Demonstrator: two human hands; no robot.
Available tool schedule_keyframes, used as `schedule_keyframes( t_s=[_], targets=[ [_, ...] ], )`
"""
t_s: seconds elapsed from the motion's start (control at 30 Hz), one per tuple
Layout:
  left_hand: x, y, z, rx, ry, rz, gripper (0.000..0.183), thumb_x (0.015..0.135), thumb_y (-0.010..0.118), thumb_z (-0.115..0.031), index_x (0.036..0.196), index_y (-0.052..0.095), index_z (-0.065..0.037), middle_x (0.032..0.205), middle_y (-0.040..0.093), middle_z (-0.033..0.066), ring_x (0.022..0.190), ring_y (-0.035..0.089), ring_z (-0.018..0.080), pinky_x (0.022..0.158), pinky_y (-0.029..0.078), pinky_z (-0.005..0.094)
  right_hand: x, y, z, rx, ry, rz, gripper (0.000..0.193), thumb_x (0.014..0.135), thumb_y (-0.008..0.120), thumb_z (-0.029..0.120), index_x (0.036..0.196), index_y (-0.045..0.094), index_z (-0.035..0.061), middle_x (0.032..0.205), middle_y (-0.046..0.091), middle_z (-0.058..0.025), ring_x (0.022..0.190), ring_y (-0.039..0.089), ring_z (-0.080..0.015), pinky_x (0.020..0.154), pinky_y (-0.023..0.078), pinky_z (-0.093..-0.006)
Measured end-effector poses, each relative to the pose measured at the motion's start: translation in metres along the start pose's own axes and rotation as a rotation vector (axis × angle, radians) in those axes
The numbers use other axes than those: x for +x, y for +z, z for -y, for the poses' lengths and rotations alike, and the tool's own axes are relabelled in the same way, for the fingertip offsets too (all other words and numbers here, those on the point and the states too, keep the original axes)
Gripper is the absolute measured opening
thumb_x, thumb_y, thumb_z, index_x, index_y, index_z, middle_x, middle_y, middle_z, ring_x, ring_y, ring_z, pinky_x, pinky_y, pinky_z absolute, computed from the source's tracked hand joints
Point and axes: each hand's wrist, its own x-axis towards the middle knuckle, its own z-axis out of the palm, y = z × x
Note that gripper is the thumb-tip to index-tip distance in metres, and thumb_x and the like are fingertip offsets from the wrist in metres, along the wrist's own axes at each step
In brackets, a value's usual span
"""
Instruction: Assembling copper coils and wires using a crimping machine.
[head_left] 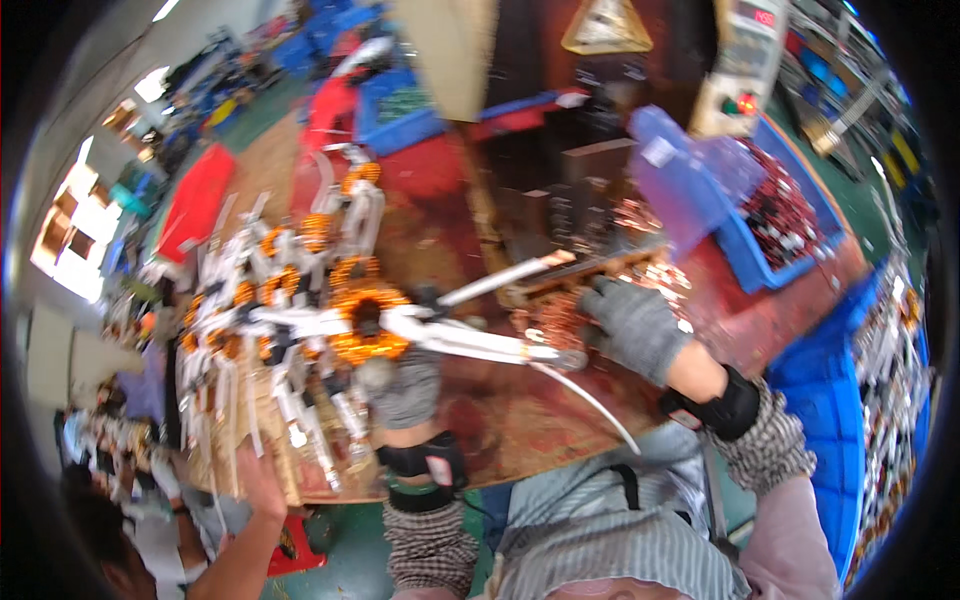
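To the left of the left grip, a spread of ring coils point(285, 285) with white-sleeved leads is laid on the table point(460, 430); the leads at its near edge are reached by a co-worker's hand point(262, 485). Whether these coils are finished cannot be told.

At the left grip, one orange-wound coil point(348, 347) is held by the gloved left hand point(405, 385), fingers closed narrowly about it and its leads. Winding and sleeving are judged done on this piece. Rightward from the grip, an upper lead point(500, 280) is ended in a bare copper tip, with no terminal made out; the end work there is judged to be left. The lower leads point(470, 340) are run toward the right hand point(635, 325); their ends are blurred, so any fitting cannot be confirmed.

Just left of the right fingers, loose copper pieces point(545, 322) are heaped. Whether one is pinched cannot be told.

Right of the right grip and beyond it, small dark-red parts point(785, 215) are kept in a blue bin point(740, 255). Farthest right, many white-leaded pieces point(895, 385) are held in a large blue container point(815, 400); their stage is not determinable.
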Motion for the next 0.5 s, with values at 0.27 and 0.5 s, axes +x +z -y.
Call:
schedule_keyframes(
  t_s=[0.27, 0.5],
  targets=[
    [-0.003, -0.013, 0.021, 0.294, -0.021, 0.349, 0.054, 0.086, 0.058, -0.024, 0.131, 0.033, -0.004, 0.120, 0.050, 0.0108, 0.110, 0.049, 0.0233, 0.100, 0.036, 0.0333, -0.013, -0.003, 0.004, -0.076, -0.039, -0.065, 0.012, 0.072, 0.057, 0.013, 0.084, 0.059, 0.0090, 0.077, 0.059, -0.0114, 0.072, 0.059, -0.0289, 0.062, 0.048, -0.0395],
    [-0.005, 0.004, 0.013, 0.126, -0.062, 0.061, 0.074, 0.064, 0.077, -0.036, 0.122, 0.045, -0.004, 0.117, 0.053, 0.0152, 0.107, 0.050, 0.0301, 0.096, 0.038, 0.0455, -0.016, -0.021, -0.015, 0.607, 0.178, -0.080, 0.015, 0.081, 0.059, 0.017, 0.088, 0.062, 0.0036, 0.075, 0.063, -0.0097, 0.069, 0.061, -0.0214, 0.066, 0.048, -0.0316]
  ],
)
